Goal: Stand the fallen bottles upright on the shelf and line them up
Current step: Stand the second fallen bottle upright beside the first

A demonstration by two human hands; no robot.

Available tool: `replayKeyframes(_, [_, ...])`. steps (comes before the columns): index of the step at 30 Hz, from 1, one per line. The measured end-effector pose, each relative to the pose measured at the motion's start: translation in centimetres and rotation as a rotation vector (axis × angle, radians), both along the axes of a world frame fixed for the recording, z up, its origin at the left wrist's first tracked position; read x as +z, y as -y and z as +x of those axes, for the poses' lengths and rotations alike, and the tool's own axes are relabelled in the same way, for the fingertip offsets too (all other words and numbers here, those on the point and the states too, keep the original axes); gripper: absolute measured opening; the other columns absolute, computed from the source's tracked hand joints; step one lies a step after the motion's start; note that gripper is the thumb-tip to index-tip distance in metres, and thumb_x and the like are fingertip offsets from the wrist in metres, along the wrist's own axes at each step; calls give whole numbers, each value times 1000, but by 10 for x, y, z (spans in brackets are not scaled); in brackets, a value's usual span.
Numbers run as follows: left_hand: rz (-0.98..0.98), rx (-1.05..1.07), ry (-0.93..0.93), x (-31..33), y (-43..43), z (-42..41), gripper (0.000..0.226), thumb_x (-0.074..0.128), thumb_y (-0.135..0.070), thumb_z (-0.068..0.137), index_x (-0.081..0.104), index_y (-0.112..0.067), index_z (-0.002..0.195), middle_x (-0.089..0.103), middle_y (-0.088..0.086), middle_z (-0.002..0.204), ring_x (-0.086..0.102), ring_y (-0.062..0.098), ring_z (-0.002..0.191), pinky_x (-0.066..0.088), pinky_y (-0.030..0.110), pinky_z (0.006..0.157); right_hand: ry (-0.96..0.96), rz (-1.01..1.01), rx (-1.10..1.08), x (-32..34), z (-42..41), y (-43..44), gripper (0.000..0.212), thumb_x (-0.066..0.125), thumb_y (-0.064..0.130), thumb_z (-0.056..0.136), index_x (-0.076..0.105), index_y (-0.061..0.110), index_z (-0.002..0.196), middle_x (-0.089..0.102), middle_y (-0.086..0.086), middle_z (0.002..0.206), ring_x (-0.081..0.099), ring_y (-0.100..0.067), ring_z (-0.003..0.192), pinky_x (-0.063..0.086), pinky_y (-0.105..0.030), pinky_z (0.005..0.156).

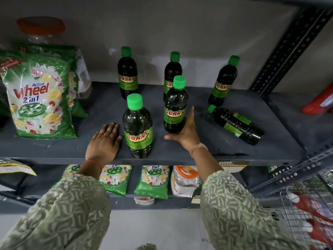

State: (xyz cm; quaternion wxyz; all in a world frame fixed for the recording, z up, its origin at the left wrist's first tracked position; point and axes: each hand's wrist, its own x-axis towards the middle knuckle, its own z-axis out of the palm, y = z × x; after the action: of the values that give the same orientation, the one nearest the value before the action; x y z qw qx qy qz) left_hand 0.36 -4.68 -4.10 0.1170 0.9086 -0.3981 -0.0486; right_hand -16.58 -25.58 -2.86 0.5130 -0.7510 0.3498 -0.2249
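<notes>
Several dark bottles with green caps and green SUNNY labels stand on the grey shelf (234, 152). Three stand at the back: left (127, 73), middle (172, 69), right (223, 82). Two stand nearer the front: one (137, 127) by the edge, one (175, 105) behind it to the right. One bottle (236, 124) lies on its side at the right, cap pointing left. My left hand (104, 141) lies flat on the shelf, just left of the front bottle. My right hand (187, 130) is open, its palm against the lower right side of the second front bottle.
Green Wheel detergent bags (39, 98) and a clear jar with an orange lid (41, 31) fill the shelf's left end. A perforated upright post (288, 49) stands at the right. More bags and jars sit on the shelf below; a wire basket (310, 219) is at lower right.
</notes>
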Motion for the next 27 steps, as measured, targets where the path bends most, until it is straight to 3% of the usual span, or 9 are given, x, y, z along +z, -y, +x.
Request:
replayKeyframes(2, [-6,2,1,0,0,0,53,26,-35,95,18,-17,144,18,3,156,11,21,145,12,38,118,54,34,5,2,-3,-2,141,90,26,42,-9,31,142,13,-3,156,20,-16,141,23,-42,115])
replayKeyframes(4, [-12,4,2,0,0,-1,52,27,-35,95,18,-17,144,19,3,156,11,21,145,12,38,118,123,73,2,3,-2,1,125,87,9,52,4,21,144,30,-6,150,33,-17,134,31,-34,109])
replayKeyframes(7, [-10,4,5,1,0,-1,52,27,-34,95,18,-17,144,19,3,156,11,21,145,12,37,118,120,15,-59,7,3,4,84,83,3,57,42,8,130,58,-3,116,54,-21,111,45,-13,82])
replayKeyframes(9, [-14,6,0,1,0,-2,52,27,-34,95,18,-17,144,18,3,156,11,21,145,12,37,118,118,16,-92,8,5,4,67,83,3,55,55,7,116,61,-2,102,59,-22,100,52,-16,76])
replayKeyframes(11, [-13,11,-9,2,0,-2,52,27,-34,95,18,-18,144,17,2,156,10,20,145,12,37,118,114,31,-109,6,3,2,64,84,4,53,57,8,111,63,-3,100,60,-21,97,52,-36,88])
replayKeyframes(12, [-10,12,-8,2,0,-2,52,27,-35,95,18,-18,144,17,2,156,10,20,145,12,37,118,113,40,-112,6,0,-1,64,84,4,53,57,9,111,64,-2,100,60,-20,96,51,-38,90])
replayKeyframes(16, [1,8,-7,1,0,-3,53,26,-34,95,17,-16,144,18,4,156,11,23,144,12,39,118,88,24,-90,7,-29,-30,59,83,7,57,58,12,110,65,0,101,61,-16,97,48,-30,88])
replayKeyframes(27, [-10,-8,-51,8,0,-9,52,28,-28,96,18,-9,143,17,11,155,11,30,143,12,43,118,39,-33,-47,13,-62,-59,53,82,14,62,56,11,108,66,-5,104,60,-17,99,47,-27,87])
